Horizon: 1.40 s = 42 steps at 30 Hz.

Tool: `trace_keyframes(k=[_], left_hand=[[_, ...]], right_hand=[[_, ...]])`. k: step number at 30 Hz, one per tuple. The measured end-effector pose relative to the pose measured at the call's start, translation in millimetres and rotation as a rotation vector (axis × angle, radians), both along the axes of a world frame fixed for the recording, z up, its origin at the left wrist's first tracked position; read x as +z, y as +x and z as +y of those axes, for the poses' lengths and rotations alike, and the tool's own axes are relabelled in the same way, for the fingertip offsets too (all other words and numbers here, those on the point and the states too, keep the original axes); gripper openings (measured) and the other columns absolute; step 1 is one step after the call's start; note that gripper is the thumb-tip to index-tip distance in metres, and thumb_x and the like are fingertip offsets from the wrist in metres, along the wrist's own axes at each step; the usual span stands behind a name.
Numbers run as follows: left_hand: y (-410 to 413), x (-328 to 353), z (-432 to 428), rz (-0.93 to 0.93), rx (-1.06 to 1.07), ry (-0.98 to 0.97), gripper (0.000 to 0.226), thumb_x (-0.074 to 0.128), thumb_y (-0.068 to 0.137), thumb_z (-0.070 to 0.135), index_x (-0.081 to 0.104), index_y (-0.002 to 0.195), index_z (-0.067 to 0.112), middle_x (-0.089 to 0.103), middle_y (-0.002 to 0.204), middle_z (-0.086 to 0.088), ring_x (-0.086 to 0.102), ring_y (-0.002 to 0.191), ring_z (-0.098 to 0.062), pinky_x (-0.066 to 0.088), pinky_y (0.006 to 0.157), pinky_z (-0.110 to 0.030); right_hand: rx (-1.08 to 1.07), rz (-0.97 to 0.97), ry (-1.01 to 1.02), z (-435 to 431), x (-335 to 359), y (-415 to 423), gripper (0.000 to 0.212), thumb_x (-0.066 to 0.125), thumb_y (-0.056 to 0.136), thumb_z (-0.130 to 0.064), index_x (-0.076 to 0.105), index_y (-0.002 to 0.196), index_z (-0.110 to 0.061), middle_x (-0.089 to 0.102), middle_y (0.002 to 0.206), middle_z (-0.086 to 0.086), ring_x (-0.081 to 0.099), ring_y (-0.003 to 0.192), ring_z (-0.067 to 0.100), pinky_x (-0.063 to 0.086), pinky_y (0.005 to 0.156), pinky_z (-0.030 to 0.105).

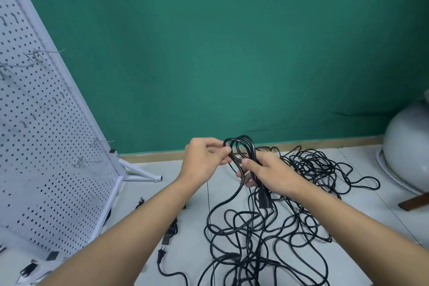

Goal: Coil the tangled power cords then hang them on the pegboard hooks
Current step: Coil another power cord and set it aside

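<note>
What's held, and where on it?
Black cord coil: right hand grips the gathered loops low down; left hand pinches a strand on its left side.

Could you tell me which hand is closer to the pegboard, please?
Left. The left hand pinches the coiled cord right of the pegboard; the right hand grips the same coil farther right.

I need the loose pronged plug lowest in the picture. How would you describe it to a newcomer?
Start at the white pegboard on the left, then look at the floor between its frame and the cord tangle. The plug lies beside the left forearm; unlike the blocky connector above it, it shows two prongs, and its cord curls toward the bottom edge.
</note>
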<state>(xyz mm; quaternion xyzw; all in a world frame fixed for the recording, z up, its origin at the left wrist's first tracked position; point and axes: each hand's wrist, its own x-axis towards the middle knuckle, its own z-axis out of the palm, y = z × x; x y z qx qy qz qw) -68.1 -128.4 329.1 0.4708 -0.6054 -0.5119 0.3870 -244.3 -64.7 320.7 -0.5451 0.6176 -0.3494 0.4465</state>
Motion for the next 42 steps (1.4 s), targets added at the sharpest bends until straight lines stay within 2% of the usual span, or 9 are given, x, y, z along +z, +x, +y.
trace_keyframes(k=[4, 9, 19, 23, 29, 32, 37, 39, 42], left_hand=[[-2.8, 3.0, 4.3, 0.083, -0.036, 0.106, 0.016, 0.072, 0.095, 0.009, 0.061, 0.105, 0.002, 0.078, 0.084, -0.017, 0.079, 0.078, -0.028, 0.064, 0.076, -0.031], [1.1, 3.7, 4.0, 0.095, -0.116, 0.089, 0.022, 0.074, 0.095, 0.019, 0.066, 0.097, -0.002, 0.078, 0.09, -0.02, 0.079, 0.083, -0.029, 0.063, 0.076, -0.027], [3.6, 4.2, 2.9, 0.074, 0.045, 0.055, 0.02, 0.085, 0.083, 0.008, 0.07, 0.091, -0.003, 0.075, 0.077, -0.023, 0.077, 0.07, -0.031, 0.064, 0.067, -0.03], [0.4, 4.8, 7.6, 0.023, 0.053, -0.015, 0.026, 0.084, 0.086, 0.017, 0.068, 0.086, -0.004, 0.076, 0.073, -0.015, 0.078, 0.07, -0.026, 0.063, 0.066, -0.029], [-2.5, -12.1, 15.1, -0.246, -0.373, 0.071, 0.037, 0.054, 0.102, 0.05, 0.067, 0.112, 0.017, 0.078, 0.105, 0.001, 0.074, 0.099, -0.012, 0.057, 0.092, -0.032], [0.5, -20.2, 15.9, -0.348, -0.594, 0.103, 0.029, 0.058, 0.105, 0.031, 0.073, 0.112, 0.008, 0.078, 0.11, -0.003, 0.073, 0.104, -0.015, 0.053, 0.085, -0.019], [-1.3, -27.5, 12.2, -0.375, -0.582, 0.096, 0.011, 0.064, 0.102, 0.016, 0.069, 0.11, 0.011, 0.067, 0.097, -0.003, 0.076, 0.08, -0.017, 0.057, 0.072, -0.026], [-2.5, -25.8, 9.9, -0.504, -0.519, -0.094, 0.01, 0.065, 0.101, 0.018, 0.074, 0.106, 0.016, 0.066, 0.092, 0.002, 0.065, 0.067, 0.0, 0.054, 0.071, -0.029], [-3.7, -15.7, 8.8, -0.56, -0.41, -0.488, 0.014, 0.07, 0.097, 0.019, 0.081, 0.105, 0.023, 0.062, 0.088, 0.013, 0.053, 0.076, 0.009, 0.035, 0.071, -0.007]], right_hand=[[0.002, -0.015, 0.013, -1.7, -2.7, 1.8, 0.025, 0.044, 0.11, -0.017, 0.066, 0.121, -0.013, 0.075, 0.11, 0.012, 0.076, 0.092, 0.024, 0.057, 0.094, 0.047], [0.0, -0.087, 0.044, -1.2, -1.3, -2.3, 0.023, 0.044, 0.111, -0.018, 0.066, 0.116, -0.014, 0.077, 0.104, 0.012, 0.075, 0.094, 0.022, 0.056, 0.099, 0.049], [0.063, -0.022, 0.138, 5.8, 11.6, 8.0, 0.024, 0.044, 0.111, -0.019, 0.058, 0.093, -0.012, 0.056, 0.084, 0.008, 0.058, 0.07, 0.021, 0.051, 0.054, 0.02], [0.044, 0.088, 0.138, 6.2, 17.0, 5.4, 0.024, 0.046, 0.11, -0.028, 0.059, 0.098, -0.012, 0.051, 0.092, 0.005, 0.06, 0.072, 0.018, 0.052, 0.056, 0.019], [-0.168, -0.174, -0.008, -0.6, 20.8, -7.8, 0.027, 0.048, 0.11, -0.024, 0.057, 0.091, -0.008, 0.055, 0.079, 0.008, 0.057, 0.066, 0.02, 0.058, 0.074, 0.038], [-0.248, -0.318, 0.011, -0.4, 17.3, -18.4, 0.026, 0.046, 0.111, -0.023, 0.057, 0.095, -0.005, 0.062, 0.08, 0.01, 0.062, 0.07, 0.026, 0.056, 0.083, 0.047], [-0.364, -0.428, -0.024, -0.6, 18.9, -22.9, 0.025, 0.046, 0.11, -0.021, 0.055, 0.093, -0.005, 0.064, 0.081, 0.011, 0.066, 0.068, 0.026, 0.063, 0.075, 0.042], [-0.403, -0.398, -0.014, -1.7, 19.2, -24.8, 0.022, 0.045, 0.111, -0.021, 0.052, 0.1, -0.003, 0.063, 0.089, 0.013, 0.069, 0.067, 0.025, 0.065, 0.07, 0.04], [-0.315, -0.159, 0.088, 0.0, 14.6, -26.9, 0.024, 0.045, 0.11, -0.023, 0.052, 0.112, 0.0, 0.072, 0.093, 0.011, 0.075, 0.07, 0.025, 0.062, 0.081, 0.05]])
